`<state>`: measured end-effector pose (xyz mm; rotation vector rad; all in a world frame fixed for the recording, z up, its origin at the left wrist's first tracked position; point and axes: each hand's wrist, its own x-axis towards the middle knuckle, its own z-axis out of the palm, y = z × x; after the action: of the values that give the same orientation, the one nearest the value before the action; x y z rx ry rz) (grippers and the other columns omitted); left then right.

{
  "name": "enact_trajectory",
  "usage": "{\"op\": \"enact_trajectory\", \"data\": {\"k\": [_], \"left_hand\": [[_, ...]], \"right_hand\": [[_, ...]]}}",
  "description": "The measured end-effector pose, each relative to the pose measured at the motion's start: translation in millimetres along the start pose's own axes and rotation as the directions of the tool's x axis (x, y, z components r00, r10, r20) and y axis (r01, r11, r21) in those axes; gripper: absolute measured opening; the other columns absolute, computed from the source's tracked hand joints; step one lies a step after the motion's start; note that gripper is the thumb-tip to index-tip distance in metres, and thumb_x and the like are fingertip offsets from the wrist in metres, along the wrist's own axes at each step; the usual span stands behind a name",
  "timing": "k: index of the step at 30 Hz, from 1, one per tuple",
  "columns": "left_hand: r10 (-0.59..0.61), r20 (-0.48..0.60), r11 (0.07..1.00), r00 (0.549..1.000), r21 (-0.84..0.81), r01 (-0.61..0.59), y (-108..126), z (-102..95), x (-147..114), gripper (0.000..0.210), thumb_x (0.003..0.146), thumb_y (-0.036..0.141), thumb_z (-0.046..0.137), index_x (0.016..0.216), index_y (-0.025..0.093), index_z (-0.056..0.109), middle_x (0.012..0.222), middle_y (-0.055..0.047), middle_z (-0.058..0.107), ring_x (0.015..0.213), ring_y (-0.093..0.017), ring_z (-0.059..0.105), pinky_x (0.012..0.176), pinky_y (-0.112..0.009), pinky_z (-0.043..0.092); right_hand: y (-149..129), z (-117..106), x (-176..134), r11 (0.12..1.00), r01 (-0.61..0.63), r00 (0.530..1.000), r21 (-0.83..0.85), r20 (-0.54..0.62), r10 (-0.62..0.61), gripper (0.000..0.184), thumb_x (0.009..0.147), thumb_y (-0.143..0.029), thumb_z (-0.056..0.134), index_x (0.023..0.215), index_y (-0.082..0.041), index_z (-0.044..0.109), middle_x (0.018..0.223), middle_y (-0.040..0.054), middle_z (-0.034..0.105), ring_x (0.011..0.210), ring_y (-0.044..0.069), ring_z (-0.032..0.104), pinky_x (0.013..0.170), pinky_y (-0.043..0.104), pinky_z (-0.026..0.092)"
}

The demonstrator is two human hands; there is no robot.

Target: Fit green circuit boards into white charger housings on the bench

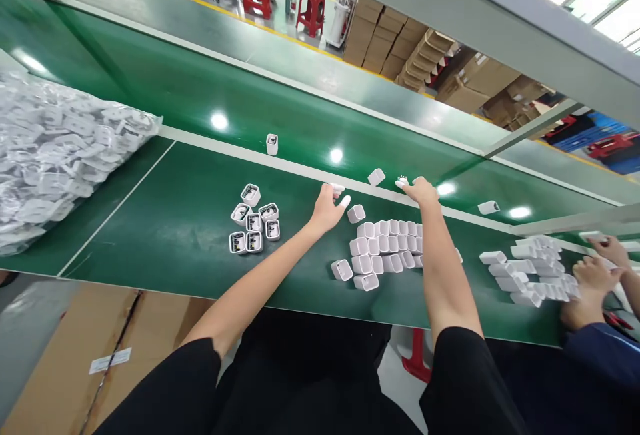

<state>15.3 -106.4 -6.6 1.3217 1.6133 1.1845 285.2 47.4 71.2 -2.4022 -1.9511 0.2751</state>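
White housing [377, 176] nearest the hands lies tilted at the far side of the counter [175, 222], by the pale strip [295, 167], between the left hand [330, 209] and the right hand [421, 191]. Left hand loosely open, thumb set apart from the fingers, white at the tips; no held piece can be made out. Right hand has thumb and fingers brought near a small white pronged piece [403, 179]; cannot tell whether it is gripped. Handling, judged by eye: housing likely light, stiff moulded plastic, smooth and somewhat slippery, edges prone to scuffing. Best hold probably a pinch across two opposite side walls, keeping off the open end. Pronged piece looks the more delicate; take it by its body. Near side: a tight block of housings [386, 244], partly hidden by the right forearm; a loose housing [356, 214] stands just beyond it, close to the left hand. Left: a cluster of open housings [254, 222] with dark insides, then a clear bag of white parts [75, 145]. Right: another stack [530, 268] beside a co-worker's hands [597, 275]. The block crowds the near approach; a frame beam [500, 28] spans the far side, overhead.
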Motion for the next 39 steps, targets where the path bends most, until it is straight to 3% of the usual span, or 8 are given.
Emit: {"op": "enact_trajectory", "data": {"k": [3, 8, 13, 21, 23, 28, 36, 39], "left_hand": [[-0.019, 0.012, 0.998, 1.0, 0.068, 0.018, 2, 16.2, 49, 0.023, 0.103, 0.026, 0.075, 0.123, 0.017, 0.065, 0.12, -0.013, 0.072, 0.101, -0.023, 0.072, 0.096, -0.041, 0.061], [0.066, 0.035, 0.973, 0.997, 0.22, -0.072, 12, 36.2, 96, 0.067, 0.082, 0.034, 0.099, 0.137, 0.019, 0.065, 0.145, -0.018, 0.064, 0.137, -0.037, 0.062, 0.115, -0.048, 0.052], [0.159, 0.103, 0.943, 0.982, 0.278, -0.182, 9, 57.8, 108, 0.055, 0.087, 0.036, 0.095, 0.132, 0.02, 0.068, 0.14, -0.018, 0.064, 0.142, -0.041, 0.056, 0.125, -0.055, 0.044], [0.251, 0.108, 0.956, 0.962, 0.125, -0.264, 33, 55.0, 113, 0.021, 0.1, 0.022, 0.069, 0.12, 0.021, 0.061, 0.117, -0.011, 0.073, 0.107, -0.027, 0.071, 0.1, -0.046, 0.06], [0.42, 0.079, 0.908, 0.904, -0.032, -0.418, 61, 41.2, 103, 0.025, 0.099, 0.021, 0.064, 0.123, 0.024, 0.06, 0.121, -0.01, 0.075, 0.106, -0.025, 0.073, 0.096, -0.045, 0.062], [0.827, 0.016, 0.558, 0.562, -0.143, -0.817, 134, 9.5, 58, 0.024, 0.1, 0.039, 0.081, 0.095, 0.027, 0.061, 0.135, -0.01, 0.073, 0.114, -0.028, 0.073, 0.095, -0.049, 0.064], [0.928, -0.076, 0.335, 0.364, -0.257, -0.907, 156, 8.5, 45, 0.039, 0.089, 0.04, 0.098, 0.094, 0.024, 0.063, 0.084, 0.001, 0.069, 0.08, -0.018, 0.073, 0.066, -0.031, 0.056], [0.903, -0.165, 0.347, 0.398, -0.267, -0.899, 158, 11.6, 46, 0.043, 0.084, 0.037, 0.101, 0.09, 0.023, 0.061, 0.08, 0.004, 0.066, 0.073, -0.014, 0.068, 0.063, -0.027, 0.053]], "right_hand": [[-10, 17, 10, 0.996, -0.001, 0.999, 0.094, 0.048, -0.004, 0.044, 0.083, -0.048, 0.09, 0.108, -0.016, 0.074, 0.125, 0.0274, 0.079, 0.12, 0.041, 0.074, 0.099, 0.049, 0.057], [-26, 23, 14, 0.924, 0.085, 0.995, 0.373, 0.016, -0.098, 0.03, 0.08, -0.037, 0.088, 0.099, -0.019, 0.073, 0.113, 0.0192, 0.081, 0.117, 0.036, 0.075, 0.104, 0.046, 0.057], [-25, 4, -5, 0.643, 0.167, 0.979, 0.748, -0.051, -0.196, 0.056, 0.093, -0.063, 0.068, 0.134, -0.026, 0.067, 0.093, 0.0016, 0.074, 0.077, 0.019, 0.072, 0.082, 0.037, 0.066], [-27, -33, -56, 0.235, 0.178, 0.947, 0.956, -0.101, -0.306, 0.04, 0.095, -0.066, 0.062, 0.106, -0.03, 0.074, 0.078, -0.0021, 0.054, 0.058, 0.015, 0.052, 0.056, 0.034, 0.052], [-28, -44, -71, 0.159, 0.169, 0.931, 0.973, -0.105, -0.351, 0.036, 0.095, -0.064, 0.067, 0.106, -0.03, 0.074, 0.074, -0.0033, 0.051, 0.054, 0.014, 0.048, 0.053, 0.034, 0.048], [-34, -65, -111, 0.097, 0.167, 0.93, 0.981, -0.124, -0.345, 0.041, 0.096, -0.071, 0.072, 0.098, -0.03, 0.064, 0.076, -0.0028, 0.049, 0.055, 0.014, 0.048, 0.047, 0.031, 0.042], [-39, -68, -136, 0.003, 0.325, 0.922, 0.946, -0.316, -0.223, 0.049, 0.099, -0.079, 0.073, 0.094, -0.031, 0.064, 0.069, -0.0042, 0.044, 0.055, 0.016, 0.05, 0.053, 0.034, 0.057], [-30, -70, -138, 0.011, 0.504, 0.833, 0.864, -0.482, -0.272, 0.038, 0.105, -0.071, 0.071, 0.111, -0.033, 0.074, 0.071, -0.0026, 0.055, 0.062, 0.019, 0.06, 0.059, 0.037, 0.061]]}}
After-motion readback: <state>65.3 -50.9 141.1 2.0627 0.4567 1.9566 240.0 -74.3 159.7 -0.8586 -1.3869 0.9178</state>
